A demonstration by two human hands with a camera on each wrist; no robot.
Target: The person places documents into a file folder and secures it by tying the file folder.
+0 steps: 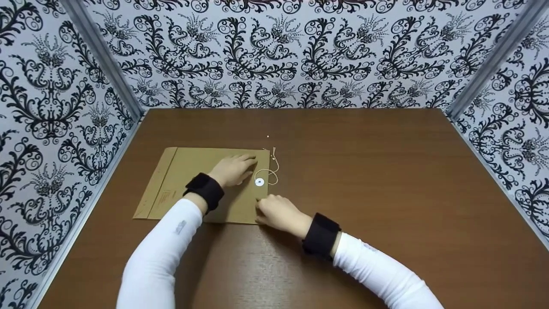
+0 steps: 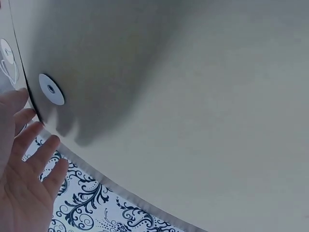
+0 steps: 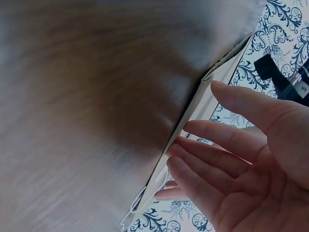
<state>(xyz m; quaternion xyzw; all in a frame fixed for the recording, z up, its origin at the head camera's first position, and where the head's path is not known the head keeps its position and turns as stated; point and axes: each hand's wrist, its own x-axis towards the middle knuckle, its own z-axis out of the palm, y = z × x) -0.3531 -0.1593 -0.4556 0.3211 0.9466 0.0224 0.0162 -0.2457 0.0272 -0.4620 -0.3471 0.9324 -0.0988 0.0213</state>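
Observation:
A brown paper envelope [image 1: 201, 171] lies flat on the table. Near its right edge is a white disc [image 1: 259, 182] with a loose pale string [image 1: 276, 165] curling past the edge. My left hand [image 1: 233, 169] rests on the envelope just left of that disc, fingers spread. In the left wrist view, a second white disc [image 2: 51, 89] shows on the envelope, near my left fingertips. At the envelope's near right corner, my right hand [image 1: 281, 212] touches the edge. The right wrist view has its fingers [image 3: 227, 135] fairly straight along the edge, thumb by the corner.
The brown wooden table [image 1: 364, 171] extends to the right of the envelope. Patterned walls [image 1: 279, 51] enclose it at the back and both sides. A tiny white speck [image 1: 268, 136] lies beyond the envelope. Black bands circle both wrists.

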